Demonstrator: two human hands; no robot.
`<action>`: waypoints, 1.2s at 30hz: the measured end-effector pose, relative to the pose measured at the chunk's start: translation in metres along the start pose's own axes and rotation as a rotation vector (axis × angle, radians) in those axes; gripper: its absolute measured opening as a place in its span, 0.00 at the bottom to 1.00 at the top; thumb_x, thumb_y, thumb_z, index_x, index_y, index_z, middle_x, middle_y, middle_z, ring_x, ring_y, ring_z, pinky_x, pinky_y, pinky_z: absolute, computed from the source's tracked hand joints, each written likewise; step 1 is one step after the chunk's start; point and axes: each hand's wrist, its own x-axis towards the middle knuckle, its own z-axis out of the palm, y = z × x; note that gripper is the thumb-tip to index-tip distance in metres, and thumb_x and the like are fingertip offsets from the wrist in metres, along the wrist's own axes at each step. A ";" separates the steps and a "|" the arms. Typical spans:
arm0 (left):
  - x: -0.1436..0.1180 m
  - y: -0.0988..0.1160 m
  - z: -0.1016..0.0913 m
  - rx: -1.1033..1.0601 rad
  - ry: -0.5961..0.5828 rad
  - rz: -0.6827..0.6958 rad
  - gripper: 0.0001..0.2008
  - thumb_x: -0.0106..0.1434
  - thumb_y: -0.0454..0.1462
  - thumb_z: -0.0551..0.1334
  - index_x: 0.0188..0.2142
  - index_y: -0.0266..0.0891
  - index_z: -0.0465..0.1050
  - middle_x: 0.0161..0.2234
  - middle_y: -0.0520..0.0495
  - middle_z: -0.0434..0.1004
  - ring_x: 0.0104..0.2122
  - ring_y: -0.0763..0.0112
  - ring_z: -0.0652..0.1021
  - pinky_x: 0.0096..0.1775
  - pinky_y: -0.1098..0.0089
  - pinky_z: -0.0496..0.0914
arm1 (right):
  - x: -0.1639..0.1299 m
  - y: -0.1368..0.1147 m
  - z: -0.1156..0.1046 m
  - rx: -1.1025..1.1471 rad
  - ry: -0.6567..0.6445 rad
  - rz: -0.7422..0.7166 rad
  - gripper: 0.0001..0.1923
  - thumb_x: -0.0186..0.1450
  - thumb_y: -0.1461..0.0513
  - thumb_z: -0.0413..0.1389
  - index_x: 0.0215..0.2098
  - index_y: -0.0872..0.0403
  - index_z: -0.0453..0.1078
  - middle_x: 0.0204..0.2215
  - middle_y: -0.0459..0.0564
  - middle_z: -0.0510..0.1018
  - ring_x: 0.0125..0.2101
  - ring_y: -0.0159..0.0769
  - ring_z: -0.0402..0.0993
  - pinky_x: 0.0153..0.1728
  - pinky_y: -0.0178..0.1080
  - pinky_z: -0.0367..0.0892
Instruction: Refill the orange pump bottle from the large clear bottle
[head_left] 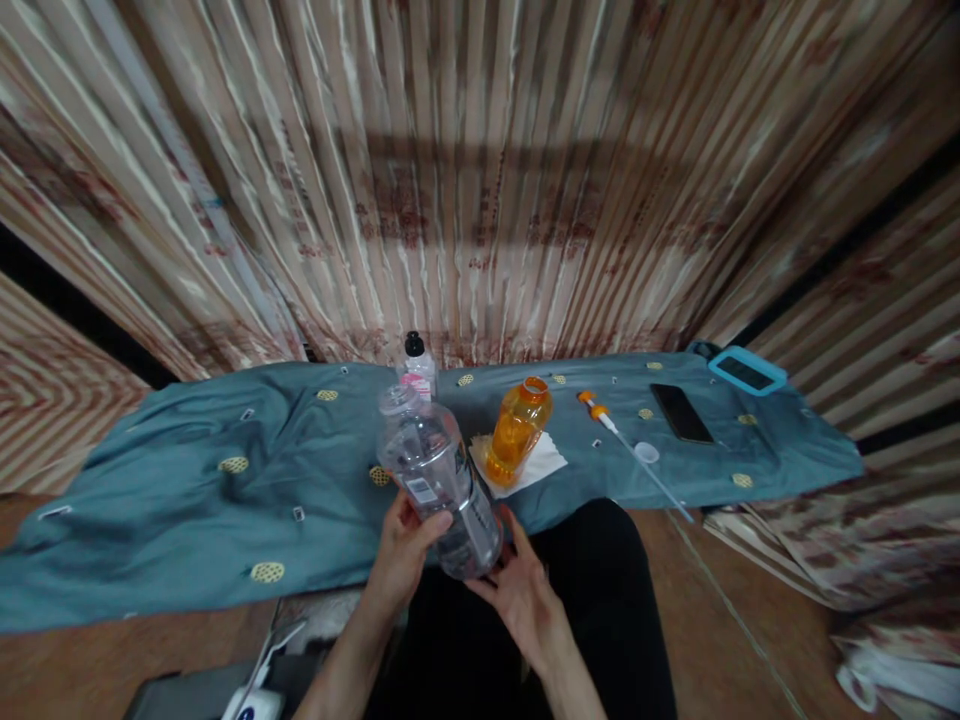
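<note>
With the left hand [405, 560] wrapped round a clear bottle [439, 480] tilted above the tabletop [187, 480] edge and the right hand [525, 595] open beneath its base, I judge it could slip onto the orange bottle [516, 432]

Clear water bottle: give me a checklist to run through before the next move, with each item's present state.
1. Left hand grips the clear water bottle, fingers wrapped around its lower body: ok.
2. Right hand supports the bottle's base, palm open: ok.
3. Bottle held upright: not ok, it tilts away from the person.
4. Bottle's cap on: cannot tell, the top is blurred.
5. Orange bottle uncapped and standing on the white napkin: ok, though it leans.
6. Pump tube lying apart on the blue cloth, out of both hands: ok.
</note>
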 end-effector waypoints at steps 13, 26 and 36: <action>-0.021 0.006 0.055 -0.145 -0.361 -0.049 0.26 0.44 0.44 0.76 0.40 0.36 0.74 0.36 0.48 0.82 0.36 0.66 0.80 0.42 0.67 0.73 | -0.020 -0.017 -0.006 -0.016 0.181 -0.094 0.43 0.40 0.51 0.73 0.55 0.39 0.69 0.49 0.51 0.80 0.46 0.50 0.78 0.56 0.63 0.62; -0.028 -0.010 0.085 -0.076 -0.646 0.185 0.38 0.53 0.49 0.69 0.61 0.43 0.61 0.61 0.42 0.67 0.61 0.53 0.67 0.62 0.55 0.61 | -0.048 -0.063 -0.005 0.024 0.323 -0.202 0.19 0.46 0.51 0.70 0.36 0.43 0.80 0.36 0.48 0.84 0.35 0.42 0.82 0.35 0.41 0.78; 0.049 -0.028 0.067 0.524 -0.160 0.562 0.43 0.52 0.40 0.70 0.63 0.42 0.52 0.65 0.37 0.55 0.65 0.50 0.59 0.65 0.46 0.53 | -0.054 -0.095 -0.009 -0.164 0.482 -0.278 0.20 0.46 0.50 0.70 0.35 0.49 0.80 0.34 0.53 0.84 0.33 0.48 0.82 0.31 0.39 0.78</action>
